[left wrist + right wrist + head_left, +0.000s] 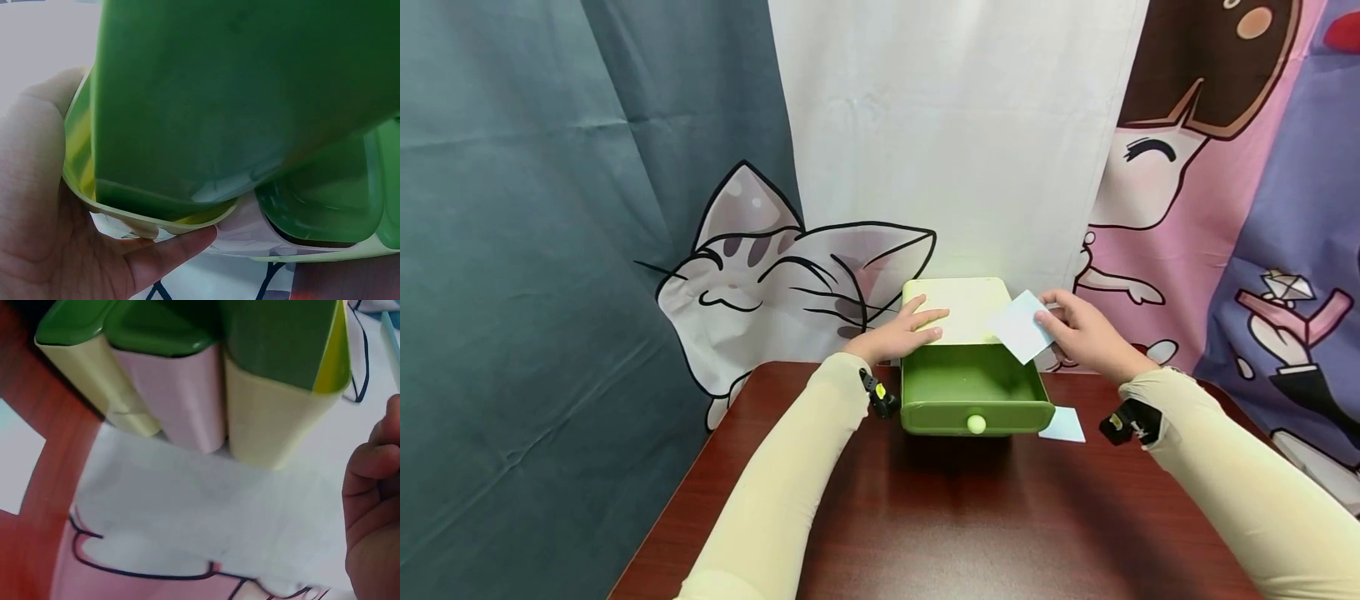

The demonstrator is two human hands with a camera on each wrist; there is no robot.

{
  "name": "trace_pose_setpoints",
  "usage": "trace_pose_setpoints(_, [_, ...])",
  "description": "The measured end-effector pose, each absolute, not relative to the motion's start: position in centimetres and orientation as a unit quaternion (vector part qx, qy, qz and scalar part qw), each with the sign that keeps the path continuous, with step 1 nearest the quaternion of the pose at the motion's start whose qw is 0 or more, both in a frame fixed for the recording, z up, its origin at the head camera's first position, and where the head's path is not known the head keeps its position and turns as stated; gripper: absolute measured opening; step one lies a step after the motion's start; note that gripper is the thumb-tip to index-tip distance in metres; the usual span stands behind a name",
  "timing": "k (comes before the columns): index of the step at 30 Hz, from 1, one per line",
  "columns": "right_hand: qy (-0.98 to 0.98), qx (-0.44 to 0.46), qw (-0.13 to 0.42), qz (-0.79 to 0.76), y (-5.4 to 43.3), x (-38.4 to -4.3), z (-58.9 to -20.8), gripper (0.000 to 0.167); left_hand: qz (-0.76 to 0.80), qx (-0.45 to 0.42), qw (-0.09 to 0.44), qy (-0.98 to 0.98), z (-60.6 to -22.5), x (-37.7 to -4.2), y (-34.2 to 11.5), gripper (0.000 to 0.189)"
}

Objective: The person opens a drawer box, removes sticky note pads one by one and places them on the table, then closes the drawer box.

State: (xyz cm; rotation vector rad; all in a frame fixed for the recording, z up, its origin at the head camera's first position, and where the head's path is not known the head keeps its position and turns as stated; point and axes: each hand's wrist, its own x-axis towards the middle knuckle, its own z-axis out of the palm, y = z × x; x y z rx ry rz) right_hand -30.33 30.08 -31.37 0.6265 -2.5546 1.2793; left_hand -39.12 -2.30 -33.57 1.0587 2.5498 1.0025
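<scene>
A small drawer cabinet [957, 310] with a cream top stands at the back of the table. Its top green drawer [977, 417], with a pale green knob [976, 424], is pulled far out. My left hand [898, 332] rests on the cabinet's left edge, straight fingers spread over its top; in the left wrist view one finger [175, 250] lies along the casing. My right hand [1086, 333] pinches a light blue square of paper [1024, 327] above the cabinet's right side. Another light blue paper [1063, 425] lies on the table beside the drawer.
The dark red-brown table [955, 533] stretches in front of the cabinet. A printed cloth [955, 150] hangs close behind it. Pink [172, 394] and cream casings of lower tiers show in the right wrist view.
</scene>
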Motion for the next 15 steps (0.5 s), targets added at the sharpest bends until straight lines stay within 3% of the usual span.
trace_pose_setpoints(8, [-0.854, 0.152, 0.164, 0.470, 33.9, -30.9, -33.0, 0.030, 0.338, 0.358, 0.104, 0.864, -33.5, -39.1, -2.3, 0.054])
trace_pose_setpoints(15, [-0.860, 0.088, 0.176, 0.472, 37.4, -31.0, -35.2, 0.033, 0.342, 0.357, 0.101, 0.863, -33.6, -39.1, -2.2, 0.054])
